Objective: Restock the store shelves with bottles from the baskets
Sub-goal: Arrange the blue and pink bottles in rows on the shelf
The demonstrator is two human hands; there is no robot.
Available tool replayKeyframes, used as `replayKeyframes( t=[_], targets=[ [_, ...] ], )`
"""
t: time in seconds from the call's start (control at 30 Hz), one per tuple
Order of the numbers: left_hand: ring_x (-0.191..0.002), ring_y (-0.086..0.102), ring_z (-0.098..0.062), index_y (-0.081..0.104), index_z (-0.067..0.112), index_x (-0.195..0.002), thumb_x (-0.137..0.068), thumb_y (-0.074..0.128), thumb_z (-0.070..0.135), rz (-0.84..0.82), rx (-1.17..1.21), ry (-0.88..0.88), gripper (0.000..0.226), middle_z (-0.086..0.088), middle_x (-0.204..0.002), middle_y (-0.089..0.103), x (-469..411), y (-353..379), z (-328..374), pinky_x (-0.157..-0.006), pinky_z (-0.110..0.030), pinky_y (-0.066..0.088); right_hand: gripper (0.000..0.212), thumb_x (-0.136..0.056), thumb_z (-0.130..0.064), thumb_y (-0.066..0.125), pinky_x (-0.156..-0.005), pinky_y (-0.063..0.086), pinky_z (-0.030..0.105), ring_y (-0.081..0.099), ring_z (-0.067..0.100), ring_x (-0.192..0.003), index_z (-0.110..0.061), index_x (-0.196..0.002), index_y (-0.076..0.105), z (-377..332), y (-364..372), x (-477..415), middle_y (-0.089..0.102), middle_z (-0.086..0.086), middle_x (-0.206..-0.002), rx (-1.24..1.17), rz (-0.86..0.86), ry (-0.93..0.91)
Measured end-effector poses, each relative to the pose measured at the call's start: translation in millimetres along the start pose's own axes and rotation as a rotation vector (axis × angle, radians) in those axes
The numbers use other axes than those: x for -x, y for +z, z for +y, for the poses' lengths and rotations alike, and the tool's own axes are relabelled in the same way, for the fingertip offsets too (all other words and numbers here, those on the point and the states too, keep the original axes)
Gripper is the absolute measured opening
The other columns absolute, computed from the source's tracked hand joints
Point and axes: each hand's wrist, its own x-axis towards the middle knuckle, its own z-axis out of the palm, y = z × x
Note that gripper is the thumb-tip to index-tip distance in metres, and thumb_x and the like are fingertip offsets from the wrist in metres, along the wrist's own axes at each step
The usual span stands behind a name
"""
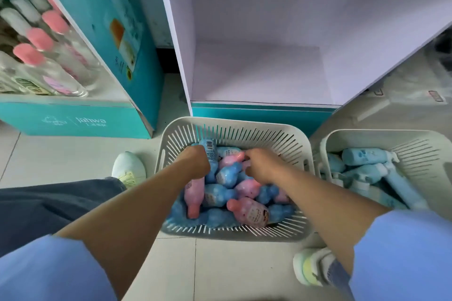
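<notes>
Left hand (195, 161) is down in the white slotted basket (232, 122), fingers curled round a blue bottle (210, 150) that stands tilted near the far wall, its barcode label facing me. Right hand (264, 166) is in the same basket just beside it, and its curled fingers meet the end of a pink bottle (231, 159) lying on top of the heap. Through the blur I cannot tell whether that hand actually holds it.

Under both hands the basket is piled with blue and pink bottles lying every way. It sits on the tiled floor (73, 154), touching the teal base of a white shelf unit (256, 68) whose open compartment faces me.

To my right, a second basket (391, 133) stands just beside the first and holds pale blue spray bottles (364, 156) lying on their sides.

On my left, a teal display stand (73, 120) carries rows of clear bottles with pink caps (39, 39). I see a pale shoe (128, 166) left of the basket.
</notes>
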Motion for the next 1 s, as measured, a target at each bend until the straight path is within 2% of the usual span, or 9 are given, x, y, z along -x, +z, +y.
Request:
replayKeyframes(
  t=[0.1, 0.17, 0.23, 0.33, 0.5, 0.67, 0.77, 0.9, 1.0],
  targets=[
    [-0.113, 0.057, -0.031, 0.052, 0.001, -0.121, -0.086, 0.052, 0.009, -0.004, 0.064, -0.077, 0.035, -0.018, -0.127, 0.054, -21, 10, -9, -0.084, -0.032, 0.047, 0.031, -0.084, -0.035, 0.051, -0.08, 0.048, 0.029, 0.061, 0.026, -0.097, -0.03, -0.114, 0.058, -4, 4, -18, 0.064, -0.001, -0.109, -0.041, -0.05, 0.035],
    [-0.115, 0.056, -0.031, 0.05, 0.003, -0.125, -0.086, 0.053, 0.01, 0.0, 0.088, -0.103, 0.039, -0.017, -0.129, 0.052, -34, 15, -14, -0.089, -0.034, 0.046, 0.038, -0.091, -0.034, 0.051, -0.075, 0.041, 0.023, 0.057, 0.027, -0.11, -0.022, -0.127, 0.053, -8, 13, -34, 0.059, 0.005, -0.121, -0.112, -0.098, 0.023],
    [-0.115, 0.056, -0.029, 0.051, 0.005, -0.125, -0.087, 0.052, 0.009, 0.012, 0.09, -0.104, 0.039, -0.014, -0.129, 0.054, -45, 19, -18, -0.09, -0.032, 0.046, 0.047, -0.091, -0.03, 0.055, -0.087, 0.041, 0.027, 0.054, 0.028, -0.117, -0.011, -0.134, 0.048, -14, 23, -45, 0.054, 0.01, -0.131, -0.199, -0.159, 0.04],
    [-0.113, 0.057, -0.027, 0.055, 0.005, -0.124, -0.088, 0.052, 0.009, 0.011, 0.074, -0.069, 0.037, -0.013, -0.127, 0.057, -58, 24, -21, -0.09, -0.031, 0.047, 0.036, -0.087, -0.022, 0.06, -0.088, 0.045, 0.032, 0.057, 0.032, -0.111, -0.006, -0.119, 0.058, -23, 32, -50, 0.059, 0.015, -0.12, -0.188, -0.168, 0.038],
    [-0.115, 0.056, -0.028, 0.051, 0.009, -0.129, -0.088, 0.053, 0.007, 0.031, -0.014, 0.004, 0.041, -0.011, -0.131, 0.052, -72, 26, -20, -0.093, -0.033, 0.046, 0.03, -0.085, -0.018, 0.065, -0.077, 0.04, 0.024, 0.061, 0.025, -0.106, -0.009, -0.113, 0.064, -15, 9, -49, 0.064, 0.008, -0.115, -0.128, -0.056, 0.007],
    [-0.125, 0.048, -0.027, 0.048, 0.021, -0.134, -0.085, 0.05, -0.001, 0.02, -0.298, 0.238, 0.053, -0.003, -0.136, 0.045, -93, 31, -16, -0.102, -0.04, 0.044, 0.025, -0.078, -0.01, 0.071, -0.072, 0.034, 0.019, 0.059, 0.021, -0.103, -0.014, -0.102, 0.068, 4, -50, -40, 0.065, 0.003, -0.112, -0.137, 0.087, -0.103],
    [-0.13, 0.039, -0.026, 0.051, 0.026, -0.131, -0.092, 0.049, 0.011, 0.022, -0.527, 0.371, 0.042, 0.001, -0.135, 0.043, -102, 42, -5, -0.105, -0.04, 0.04, 0.029, -0.074, -0.012, 0.075, -0.073, 0.035, 0.021, 0.057, 0.02, -0.1, -0.015, -0.102, 0.067, 13, -64, -34, 0.064, 0.003, -0.11, -0.166, 0.128, -0.133],
    [-0.132, 0.037, -0.025, 0.054, 0.016, -0.13, -0.096, 0.042, 0.02, -0.126, -0.738, 0.395, 0.036, -0.003, -0.138, 0.048, -115, 52, 4, -0.094, -0.023, 0.037, 0.026, -0.074, -0.013, 0.073, -0.075, 0.039, 0.023, 0.057, 0.02, -0.097, -0.016, -0.1, 0.067, 16, -61, -33, 0.064, 0.003, -0.107, -0.204, 0.184, -0.163],
    [-0.137, 0.032, -0.023, 0.047, 0.02, -0.136, -0.1, 0.037, 0.024, -0.13, -0.777, 0.419, 0.038, 0.001, -0.141, 0.047, -117, 49, 14, -0.108, -0.035, 0.029, 0.025, -0.077, -0.013, 0.069, -0.074, 0.038, 0.025, 0.056, 0.02, -0.096, -0.015, -0.101, 0.066, 17, -57, -33, 0.062, 0.002, -0.104, -0.215, 0.194, -0.177]
  ],
)
